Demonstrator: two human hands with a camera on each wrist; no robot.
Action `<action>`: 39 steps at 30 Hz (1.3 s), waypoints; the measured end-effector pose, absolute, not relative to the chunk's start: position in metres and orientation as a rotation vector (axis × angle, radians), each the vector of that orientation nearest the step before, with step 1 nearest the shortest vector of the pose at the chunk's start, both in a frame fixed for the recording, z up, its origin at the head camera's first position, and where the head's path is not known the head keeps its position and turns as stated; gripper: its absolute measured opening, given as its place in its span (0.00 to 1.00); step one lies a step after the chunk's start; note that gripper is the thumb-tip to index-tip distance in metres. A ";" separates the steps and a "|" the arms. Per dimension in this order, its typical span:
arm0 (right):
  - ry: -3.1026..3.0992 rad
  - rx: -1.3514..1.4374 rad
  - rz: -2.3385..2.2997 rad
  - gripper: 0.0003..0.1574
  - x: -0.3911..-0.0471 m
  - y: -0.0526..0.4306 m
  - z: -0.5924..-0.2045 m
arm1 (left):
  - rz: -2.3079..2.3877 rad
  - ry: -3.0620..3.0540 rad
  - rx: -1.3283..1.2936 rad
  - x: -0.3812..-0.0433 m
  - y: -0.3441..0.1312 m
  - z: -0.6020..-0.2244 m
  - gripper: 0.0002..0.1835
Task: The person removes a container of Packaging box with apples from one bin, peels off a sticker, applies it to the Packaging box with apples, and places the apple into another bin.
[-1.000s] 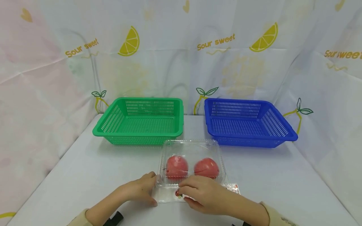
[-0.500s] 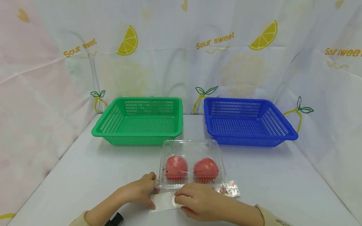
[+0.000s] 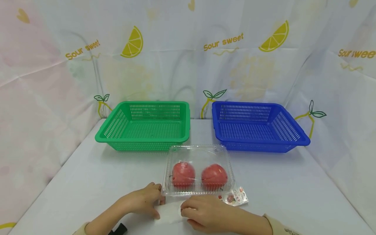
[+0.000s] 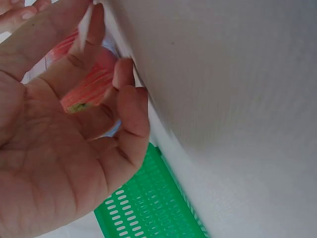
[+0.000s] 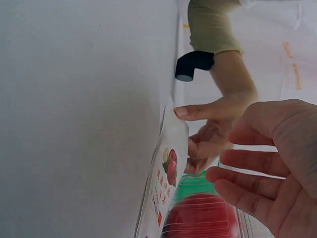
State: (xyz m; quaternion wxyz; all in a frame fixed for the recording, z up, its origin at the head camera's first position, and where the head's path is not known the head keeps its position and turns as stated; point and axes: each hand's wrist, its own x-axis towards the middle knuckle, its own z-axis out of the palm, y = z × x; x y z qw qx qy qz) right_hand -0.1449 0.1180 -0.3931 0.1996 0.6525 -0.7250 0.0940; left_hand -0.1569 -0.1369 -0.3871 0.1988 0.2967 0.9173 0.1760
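Observation:
A transparent plastic box lies at the front middle, with two red, apple-like fruits under its lid. Beside its near edge is a thin white strip, printed with fruit and red characters, its printed face showing in the right wrist view. My left hand is at the strip's left end, its thumb touching it and its fingers bent near the box corner; whether it pinches the strip is unclear. My right hand reaches over the strip; its fingers are loosely bent and nothing shows between them.
Behind the box stand a green basket on the left and a blue basket on the right. A printed cloth hangs behind the white table. A small printed piece shows at the box's near right corner.
The white strip has tilted and shifted toward me from beneath the box's near edge. My right hand has moved slightly nearer to me. The box and baskets have stayed in place.

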 end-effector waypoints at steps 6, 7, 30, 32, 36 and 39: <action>-2.053 1.827 0.292 0.09 -0.143 0.117 -0.395 | 0.555 2.451 0.978 -0.155 -0.138 -0.384 0.10; -2.066 1.829 0.308 0.09 -0.143 0.117 -0.395 | 0.575 2.428 1.003 -0.154 -0.139 -0.383 0.09; -2.130 1.725 0.303 0.14 -0.139 0.118 -0.395 | 0.694 2.457 0.995 -0.133 -0.128 -0.357 0.12; -2.102 1.724 0.296 0.14 -0.140 0.118 -0.395 | 0.748 2.456 1.030 -0.132 -0.127 -0.357 0.12; -2.085 1.729 0.305 0.16 -0.141 0.118 -0.395 | 0.886 2.392 1.105 -0.135 -0.127 -0.355 0.12; -2.113 1.733 0.350 0.15 -0.141 0.119 -0.396 | 0.978 2.319 1.125 -0.137 -0.127 -0.355 0.13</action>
